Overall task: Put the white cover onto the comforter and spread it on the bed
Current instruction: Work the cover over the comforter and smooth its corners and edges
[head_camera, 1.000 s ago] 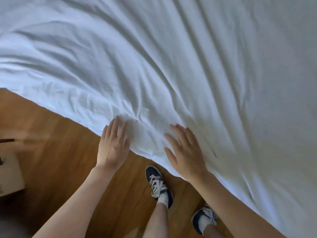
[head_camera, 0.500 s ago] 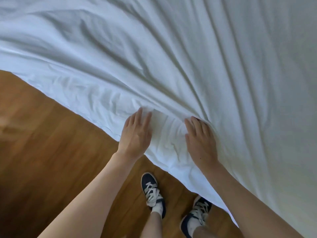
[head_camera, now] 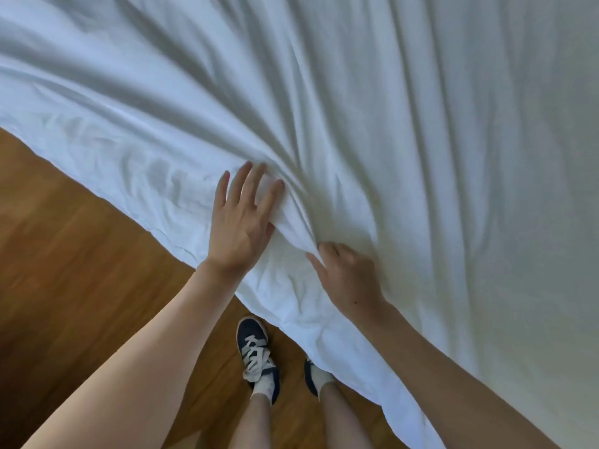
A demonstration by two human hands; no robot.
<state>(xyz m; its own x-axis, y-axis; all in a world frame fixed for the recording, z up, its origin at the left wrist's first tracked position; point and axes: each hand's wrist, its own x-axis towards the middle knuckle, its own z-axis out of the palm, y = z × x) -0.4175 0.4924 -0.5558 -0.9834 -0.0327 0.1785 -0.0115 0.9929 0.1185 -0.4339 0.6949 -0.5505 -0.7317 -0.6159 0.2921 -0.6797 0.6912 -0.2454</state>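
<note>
The white cover [head_camera: 405, 131] lies over the bed and fills most of the view, with long folds running toward my hands. Its crumpled edge hangs over the bedside above the floor. My left hand [head_camera: 241, 222] rests flat on the cover near that edge, fingers straight and spread. My right hand [head_camera: 345, 273] has its fingers curled and pinches a raised fold of the cover between the two hands. The comforter itself is hidden under the white fabric.
A brown wooden floor [head_camera: 71, 286] runs along the left and bottom. My two feet in dark blue sneakers [head_camera: 257, 354] stand right at the bed's edge, the right one partly under the hanging cover.
Both hands lay flat on the cover before. Now my right hand has drawn back and curled onto a fold, bunching fabric up between the hands. My left hand has spread its fingers.
</note>
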